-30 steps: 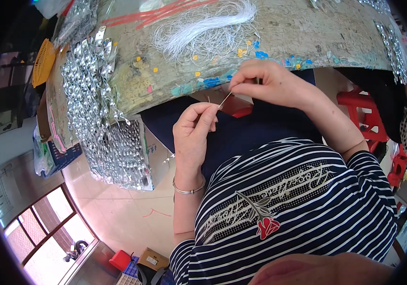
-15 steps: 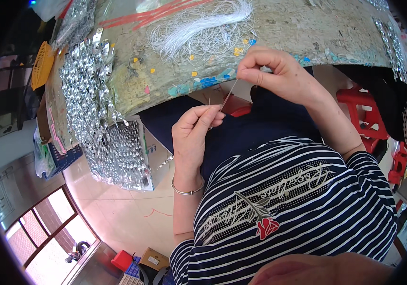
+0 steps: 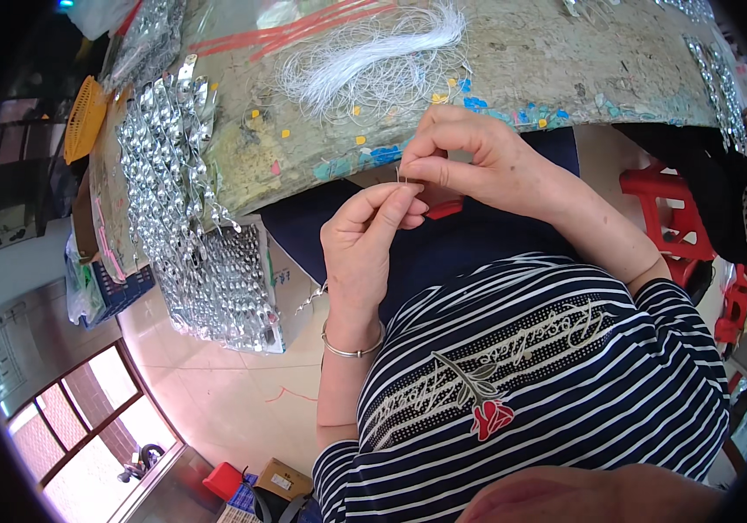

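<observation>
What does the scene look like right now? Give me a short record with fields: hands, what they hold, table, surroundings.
left hand: fingertips pinched, meeting the right hand
right hand: pinching a thin thread or wire, too fine to tell which
table: worn surface with coloured flecks
on table: bundle of white threads; heap of shiny silver pieces
surroundings: red stool; orange basket

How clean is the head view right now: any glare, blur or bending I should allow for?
Head view: even daylight, no hard shadows; left hand and right hand sharp; shiny metal pieces glint; table edge bows from fisheye; dark vignette at corners; the thin thing pinched between fingertips too small to tell.
</observation>
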A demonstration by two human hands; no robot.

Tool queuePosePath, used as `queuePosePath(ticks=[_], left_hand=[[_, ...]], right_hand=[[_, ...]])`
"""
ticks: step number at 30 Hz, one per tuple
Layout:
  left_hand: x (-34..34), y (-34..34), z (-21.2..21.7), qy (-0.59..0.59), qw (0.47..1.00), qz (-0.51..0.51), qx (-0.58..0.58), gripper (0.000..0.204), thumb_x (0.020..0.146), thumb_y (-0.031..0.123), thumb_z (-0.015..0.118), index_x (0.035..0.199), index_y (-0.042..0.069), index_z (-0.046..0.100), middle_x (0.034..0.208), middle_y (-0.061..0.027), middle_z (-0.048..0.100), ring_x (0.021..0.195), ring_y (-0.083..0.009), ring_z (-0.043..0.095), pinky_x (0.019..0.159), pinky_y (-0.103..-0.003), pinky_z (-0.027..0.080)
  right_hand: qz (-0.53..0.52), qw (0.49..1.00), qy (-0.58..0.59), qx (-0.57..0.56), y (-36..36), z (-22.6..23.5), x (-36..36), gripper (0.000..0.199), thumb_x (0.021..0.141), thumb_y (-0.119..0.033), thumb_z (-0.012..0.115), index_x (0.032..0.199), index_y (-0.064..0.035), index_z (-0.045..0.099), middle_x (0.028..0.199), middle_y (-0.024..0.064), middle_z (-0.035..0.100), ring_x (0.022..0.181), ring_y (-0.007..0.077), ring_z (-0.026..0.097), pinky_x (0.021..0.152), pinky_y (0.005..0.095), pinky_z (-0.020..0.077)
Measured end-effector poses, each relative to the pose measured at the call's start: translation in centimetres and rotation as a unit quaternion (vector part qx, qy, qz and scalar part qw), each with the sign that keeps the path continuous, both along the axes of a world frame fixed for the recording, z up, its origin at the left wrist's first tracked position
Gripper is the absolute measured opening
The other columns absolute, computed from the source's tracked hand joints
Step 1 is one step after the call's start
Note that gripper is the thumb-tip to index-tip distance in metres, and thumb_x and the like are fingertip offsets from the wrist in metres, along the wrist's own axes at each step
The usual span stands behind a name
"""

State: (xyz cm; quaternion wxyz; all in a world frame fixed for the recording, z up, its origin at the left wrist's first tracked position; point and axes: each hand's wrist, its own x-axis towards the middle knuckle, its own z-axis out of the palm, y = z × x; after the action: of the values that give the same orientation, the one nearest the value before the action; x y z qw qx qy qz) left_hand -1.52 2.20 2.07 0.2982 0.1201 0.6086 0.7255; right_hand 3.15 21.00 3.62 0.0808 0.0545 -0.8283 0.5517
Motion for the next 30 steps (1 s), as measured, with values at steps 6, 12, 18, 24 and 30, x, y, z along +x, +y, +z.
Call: queuePosePath(ticks=[6, 12, 18, 24, 30], left_hand=[[-0.06, -0.24, -0.02, -0.009, 1.0, -0.002, 0.006, 0.016, 0.091, 0.007, 0.062, 0.102, -0.003, 0.068, 0.088, -0.0089, 0.069, 0.077, -0.0116, 0.064, 0.071, -0.022, 0.052], [0.21, -0.33, -0.28, 0.002, 1.0, -0.017, 0.012, 0.015, 0.091, 0.006, 0.062, 0.101, -0.004, 0.067, 0.088, -0.0096, 0.069, 0.079, -0.0122, 0.065, 0.072, -0.023, 0.053], [0.35, -0.34, -0.15, -0.015, 1.0, -0.016, 0.004, 0.016, 0.091, 0.007, 0.062, 0.101, -0.004, 0.067, 0.089, -0.011, 0.07, 0.08, -0.0132, 0.066, 0.074, -0.024, 0.054], [0.39, -0.46, -0.13, -0.011, 0.999, -0.03, -0.007, 0.015, 0.091, 0.007, 0.062, 0.101, -0.004, 0.068, 0.089, -0.0104, 0.069, 0.08, -0.0127, 0.066, 0.074, -0.023, 0.053], [0.41, -0.64, -0.34, -0.003, 0.999, -0.049, -0.015, 0.015, 0.091, 0.007, 0.062, 0.101, -0.003, 0.068, 0.086, -0.0084, 0.069, 0.079, -0.0112, 0.064, 0.073, -0.022, 0.052]], right_hand=[[-0.018, 0.992, -0.059, -0.112, -0.45, -0.52, 0.56, 0.014, 0.093, -0.014, 0.061, 0.098, -0.0025, 0.067, 0.085, 0.0007, 0.059, 0.083, 0.0103, 0.055, 0.074, 0.0243, 0.0444], [0.01, 0.962, -0.176, -0.21, -0.74, -0.24, 0.65, 0.012, 0.091, -0.013, 0.064, 0.095, -0.0026, 0.068, 0.085, -0.0008, 0.056, 0.081, 0.0065, 0.054, 0.073, 0.0218, 0.0438], [0.001, 0.952, -0.163, -0.259, -0.85, -0.55, 0.58, 0.009, 0.089, -0.011, 0.066, 0.091, -0.0025, 0.068, 0.085, -0.0003, 0.056, 0.078, 0.0064, 0.054, 0.07, 0.0217, 0.0442], [-0.005, 0.965, -0.127, -0.23, -0.66, -0.91, 0.25, 0.008, 0.088, -0.01, 0.067, 0.089, -0.0022, 0.07, 0.085, 0.0003, 0.058, 0.079, 0.0067, 0.056, 0.069, 0.0217, 0.0449], [0.01, 0.953, -0.156, -0.26, -0.83, -0.9, 0.31, 0.007, 0.087, -0.009, 0.067, 0.088, -0.0015, 0.069, 0.086, 0.0004, 0.059, 0.08, 0.0065, 0.056, 0.07, 0.0217, 0.0455]])
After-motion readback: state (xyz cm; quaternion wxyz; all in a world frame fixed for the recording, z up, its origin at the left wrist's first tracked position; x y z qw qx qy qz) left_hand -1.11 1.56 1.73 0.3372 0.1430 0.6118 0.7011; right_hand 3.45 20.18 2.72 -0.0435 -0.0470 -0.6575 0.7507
